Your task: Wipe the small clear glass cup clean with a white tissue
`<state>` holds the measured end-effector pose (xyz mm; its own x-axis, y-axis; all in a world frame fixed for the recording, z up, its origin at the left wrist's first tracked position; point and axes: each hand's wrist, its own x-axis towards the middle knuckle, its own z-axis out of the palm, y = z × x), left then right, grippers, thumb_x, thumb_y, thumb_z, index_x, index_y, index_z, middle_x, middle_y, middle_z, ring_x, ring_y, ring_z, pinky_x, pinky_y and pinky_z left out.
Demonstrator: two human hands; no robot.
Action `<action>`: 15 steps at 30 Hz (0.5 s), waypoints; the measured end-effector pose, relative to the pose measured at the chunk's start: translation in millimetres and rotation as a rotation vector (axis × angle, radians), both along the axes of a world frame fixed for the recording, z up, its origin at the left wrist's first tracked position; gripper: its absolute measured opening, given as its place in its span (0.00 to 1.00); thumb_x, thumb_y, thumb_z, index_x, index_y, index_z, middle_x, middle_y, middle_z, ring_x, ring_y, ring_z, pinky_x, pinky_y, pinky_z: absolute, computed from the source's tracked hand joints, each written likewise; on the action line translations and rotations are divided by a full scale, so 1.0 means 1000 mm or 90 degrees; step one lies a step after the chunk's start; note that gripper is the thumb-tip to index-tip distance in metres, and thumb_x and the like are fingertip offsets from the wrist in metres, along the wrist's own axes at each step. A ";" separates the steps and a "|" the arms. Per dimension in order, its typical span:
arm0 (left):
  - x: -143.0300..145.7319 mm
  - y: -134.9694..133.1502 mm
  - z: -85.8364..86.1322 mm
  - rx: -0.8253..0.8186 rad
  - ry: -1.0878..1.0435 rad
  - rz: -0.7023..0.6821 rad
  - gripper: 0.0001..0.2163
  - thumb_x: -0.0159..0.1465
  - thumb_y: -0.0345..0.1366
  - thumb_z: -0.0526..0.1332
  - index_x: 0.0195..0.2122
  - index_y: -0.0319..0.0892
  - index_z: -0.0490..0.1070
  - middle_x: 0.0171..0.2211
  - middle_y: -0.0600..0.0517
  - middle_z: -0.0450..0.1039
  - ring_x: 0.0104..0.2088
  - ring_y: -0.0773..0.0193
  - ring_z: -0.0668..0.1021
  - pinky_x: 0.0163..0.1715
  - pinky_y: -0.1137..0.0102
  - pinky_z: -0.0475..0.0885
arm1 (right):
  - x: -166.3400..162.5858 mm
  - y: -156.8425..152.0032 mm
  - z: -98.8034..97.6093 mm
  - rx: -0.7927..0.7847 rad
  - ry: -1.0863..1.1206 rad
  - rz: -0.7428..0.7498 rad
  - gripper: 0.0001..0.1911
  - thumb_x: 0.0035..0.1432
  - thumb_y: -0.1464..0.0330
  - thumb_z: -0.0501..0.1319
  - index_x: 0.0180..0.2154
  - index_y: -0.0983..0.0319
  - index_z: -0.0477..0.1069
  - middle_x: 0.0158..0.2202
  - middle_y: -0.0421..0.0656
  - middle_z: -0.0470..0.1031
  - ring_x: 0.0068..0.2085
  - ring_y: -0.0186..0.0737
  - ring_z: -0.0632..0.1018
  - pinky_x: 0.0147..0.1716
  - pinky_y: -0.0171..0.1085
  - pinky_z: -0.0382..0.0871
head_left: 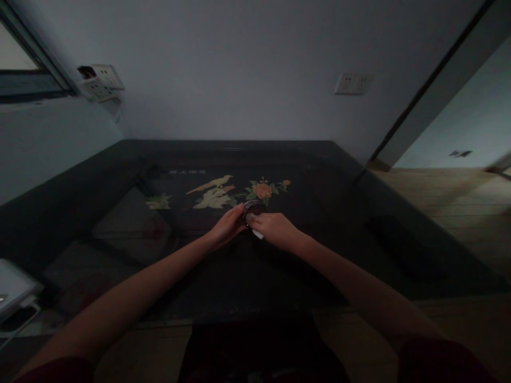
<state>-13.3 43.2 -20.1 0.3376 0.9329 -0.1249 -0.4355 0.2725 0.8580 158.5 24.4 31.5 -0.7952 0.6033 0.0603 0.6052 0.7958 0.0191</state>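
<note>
Both my hands meet over the middle of a dark glass-topped table (120, 223). My left hand (227, 227) and my right hand (274, 229) are closed around a small round dark jar (254, 207) with a shiny rim, held between them just above the tabletop. A small white piece (257, 234) shows under my right hand's fingers; I cannot make out what it is. The jar sits in front of a painted bird and flower picture (223, 192) on the tabletop.
A white wall stands behind the table, with a socket plate (353, 83) on it and a multi-socket block (99, 82) at the upper left. A white object (14, 287) lies at the table's left edge. Wooden floor (451, 197) runs to the right.
</note>
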 end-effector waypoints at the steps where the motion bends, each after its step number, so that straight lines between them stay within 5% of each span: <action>1: 0.000 -0.001 0.001 0.001 0.004 0.002 0.16 0.61 0.44 0.62 0.44 0.37 0.73 0.42 0.44 0.76 0.40 0.61 0.77 0.40 0.70 0.72 | 0.000 0.000 0.003 0.015 -0.027 0.007 0.15 0.64 0.76 0.50 0.48 0.68 0.70 0.45 0.53 0.76 0.46 0.44 0.77 0.41 0.39 0.71; 6: 0.000 -0.002 0.003 0.000 0.017 0.007 0.15 0.60 0.44 0.62 0.43 0.39 0.74 0.42 0.44 0.76 0.41 0.60 0.77 0.39 0.71 0.72 | 0.001 0.001 -0.001 0.009 0.013 0.007 0.13 0.62 0.76 0.53 0.47 0.68 0.71 0.46 0.54 0.76 0.47 0.44 0.76 0.42 0.40 0.70; 10: -0.001 0.002 -0.002 0.012 0.003 -0.002 0.15 0.61 0.44 0.61 0.43 0.38 0.73 0.40 0.44 0.77 0.40 0.58 0.78 0.39 0.69 0.72 | -0.003 0.002 -0.016 -0.109 0.254 -0.064 0.17 0.57 0.68 0.63 0.47 0.66 0.72 0.46 0.52 0.77 0.48 0.47 0.77 0.45 0.42 0.70; 15: 0.000 0.004 -0.006 0.015 -0.010 0.010 0.14 0.63 0.42 0.60 0.41 0.36 0.73 0.36 0.46 0.78 0.36 0.60 0.79 0.38 0.69 0.73 | -0.013 0.003 -0.029 -0.336 0.583 -0.126 0.20 0.53 0.71 0.65 0.48 0.69 0.72 0.47 0.52 0.77 0.47 0.43 0.78 0.47 0.39 0.70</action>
<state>-13.0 47.5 -25.8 0.3254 0.9405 -0.0974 -0.4532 0.2455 0.8569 145.9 27.0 2.0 -0.4643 0.8409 0.2780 0.3340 0.4570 -0.8244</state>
